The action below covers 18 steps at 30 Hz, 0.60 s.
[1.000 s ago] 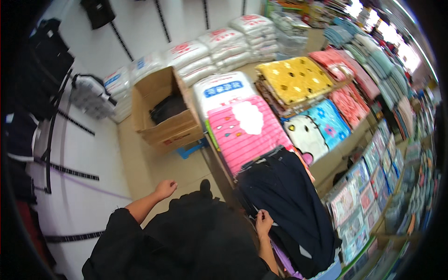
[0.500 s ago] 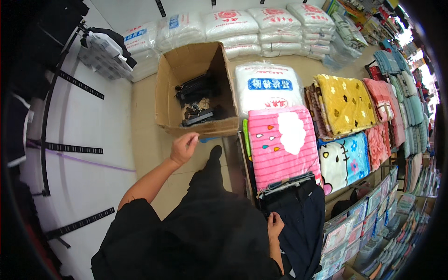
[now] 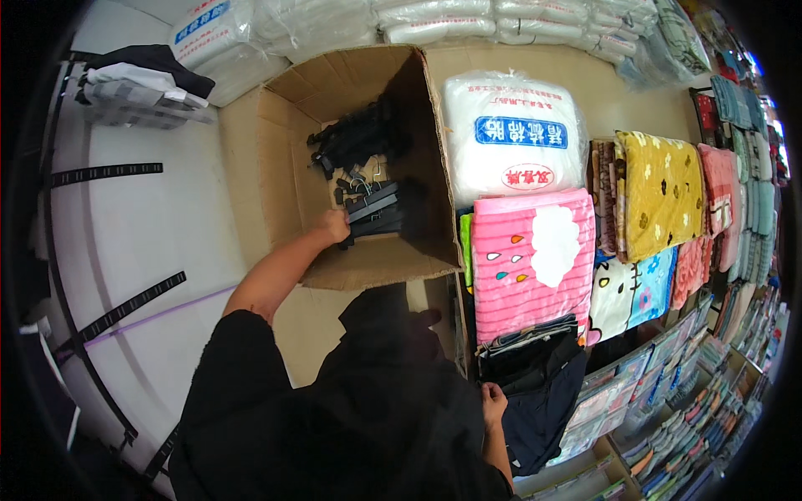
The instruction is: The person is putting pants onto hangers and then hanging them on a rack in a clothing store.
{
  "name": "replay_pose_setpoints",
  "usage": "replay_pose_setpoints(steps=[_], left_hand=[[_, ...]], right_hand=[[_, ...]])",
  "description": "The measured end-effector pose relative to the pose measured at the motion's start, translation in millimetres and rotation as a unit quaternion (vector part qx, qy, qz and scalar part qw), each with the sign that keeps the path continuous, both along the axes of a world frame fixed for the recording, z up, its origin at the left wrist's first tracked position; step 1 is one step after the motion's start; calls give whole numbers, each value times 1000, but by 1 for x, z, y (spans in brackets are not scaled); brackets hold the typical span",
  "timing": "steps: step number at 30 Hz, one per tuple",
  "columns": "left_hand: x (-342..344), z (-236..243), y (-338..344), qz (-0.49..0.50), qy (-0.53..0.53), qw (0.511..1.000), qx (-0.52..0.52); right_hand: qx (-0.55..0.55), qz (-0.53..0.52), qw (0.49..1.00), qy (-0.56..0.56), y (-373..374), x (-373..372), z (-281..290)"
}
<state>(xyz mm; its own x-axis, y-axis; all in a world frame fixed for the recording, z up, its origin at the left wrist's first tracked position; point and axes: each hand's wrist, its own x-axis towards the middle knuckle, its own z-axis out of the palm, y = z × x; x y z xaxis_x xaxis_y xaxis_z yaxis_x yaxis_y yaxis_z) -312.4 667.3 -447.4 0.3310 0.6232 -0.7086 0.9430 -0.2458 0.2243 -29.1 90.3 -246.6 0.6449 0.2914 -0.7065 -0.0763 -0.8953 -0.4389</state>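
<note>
Inside a deep cardboard box [image 3: 334, 271] my left hand [image 3: 332, 224] has its fingers closed at the end of a black clip hanger [image 3: 373, 204]. More black hangers [image 3: 355, 134] with metal hooks lie heaped on the bottom of the box. My right hand [image 3: 494, 402] is closed on the near left edge of dark trousers [image 3: 543, 409], which lie folded on a stack at my right. Its fingertips are partly hidden by the cloth.
Beyond the trousers lies a pink packed blanket [image 3: 510, 292], with a white quilt bag [image 3: 514, 125] behind it. A yellow blanket [image 3: 664, 196] stands further right. White wall panels [image 3: 125, 225] with black slotted rails are at left; folded clothes [image 3: 146, 83] sit at upper left.
My left hand has moved forward from outside the box's near edge down to the hangers inside. The box looks closer. My right hand stays at the trousers.
</note>
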Motion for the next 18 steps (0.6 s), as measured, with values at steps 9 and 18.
replay_pose_setpoints(steps=[9,18], left_hand=[[13,-122,-3,-19,71,997,2],[23,-153,14,-155,119,980,24]], right_hand=[[-60,-71,987,131,27,-9,-6],[-52,-54,990,119,74,-8,-2]])
